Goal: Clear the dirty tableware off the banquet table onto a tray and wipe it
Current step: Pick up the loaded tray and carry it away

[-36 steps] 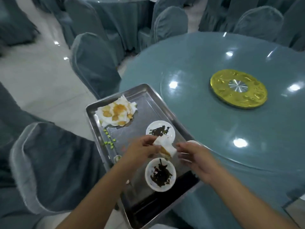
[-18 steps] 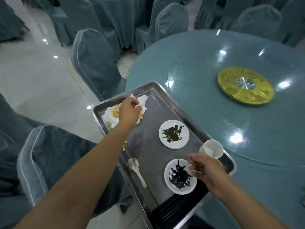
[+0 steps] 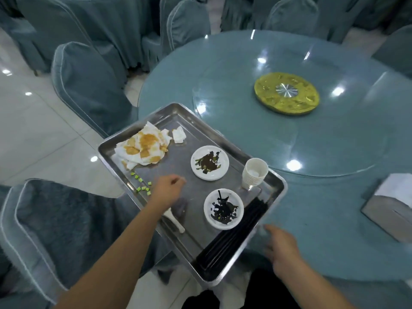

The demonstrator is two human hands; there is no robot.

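Teal cloth under glass covers the round banquet table [image 3: 245,63], and the steel tray [image 3: 107,150] is set on its near left edge, partly overhanging. A far dish [image 3: 209,162], a near dish [image 3: 223,208], stacked paper cups [image 3: 254,173], black chopsticks [image 3: 234,237], a white spoon [image 3: 176,221] and stained napkins [image 3: 145,148] are carried on it. The left hand [image 3: 168,189] is held over the spoon, loosely curled, nothing grasped. The right hand [image 3: 282,250] is spread, empty, just beside the tray's near right rim; contact cannot be told. Loaded, the tray is judged stiff, slick and tippy at the cups, best gripped by both long rims.
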